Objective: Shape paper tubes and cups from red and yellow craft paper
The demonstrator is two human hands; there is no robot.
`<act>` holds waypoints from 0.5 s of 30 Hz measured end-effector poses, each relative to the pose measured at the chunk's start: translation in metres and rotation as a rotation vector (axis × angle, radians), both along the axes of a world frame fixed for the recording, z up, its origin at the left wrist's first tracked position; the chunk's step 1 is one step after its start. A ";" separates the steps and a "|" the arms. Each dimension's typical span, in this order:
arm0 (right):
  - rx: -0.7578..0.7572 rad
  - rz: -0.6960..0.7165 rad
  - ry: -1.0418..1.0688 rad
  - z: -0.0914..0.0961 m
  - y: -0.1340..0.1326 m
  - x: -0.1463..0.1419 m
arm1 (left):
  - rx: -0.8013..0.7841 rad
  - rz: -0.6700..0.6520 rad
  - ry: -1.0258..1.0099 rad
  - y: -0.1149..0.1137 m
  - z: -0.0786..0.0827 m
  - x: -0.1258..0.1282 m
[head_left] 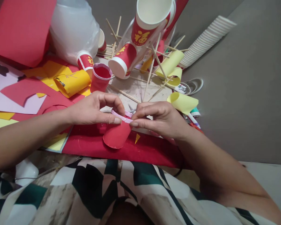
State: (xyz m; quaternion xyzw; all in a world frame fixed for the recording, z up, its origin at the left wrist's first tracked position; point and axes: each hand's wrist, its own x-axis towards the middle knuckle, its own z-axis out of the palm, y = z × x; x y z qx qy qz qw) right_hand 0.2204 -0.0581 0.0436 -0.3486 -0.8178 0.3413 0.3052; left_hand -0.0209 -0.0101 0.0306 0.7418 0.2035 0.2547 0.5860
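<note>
My left hand [95,109] and my right hand [158,118] meet over a red paper cup [115,137] lying on its side with its base toward me. Both hands pinch a pale pink paper strip [121,116] that runs along the cup's rim. The left thumb and forefinger press the strip's left part, the right fingertips hold its right end. A sheet of red paper [140,150] lies under the cup.
Behind the hands stand a red cup with a pink rim [100,76], a rolled orange paper [72,82], yellow paper rolls [182,102], red printed cups [124,59], several wooden sticks [152,67] and a white cup stack [206,39]. Scissors [131,109] lie between my hands.
</note>
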 end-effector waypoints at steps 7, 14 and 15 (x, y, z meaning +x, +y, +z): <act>0.117 -0.093 0.013 -0.010 -0.003 0.000 | 0.069 0.083 -0.041 0.007 -0.013 0.001; 0.387 -0.230 0.004 -0.010 -0.008 -0.004 | -0.032 0.113 0.063 0.006 -0.030 0.008; 0.402 -0.217 0.015 -0.011 -0.008 -0.005 | -0.013 0.102 0.110 0.005 -0.030 0.009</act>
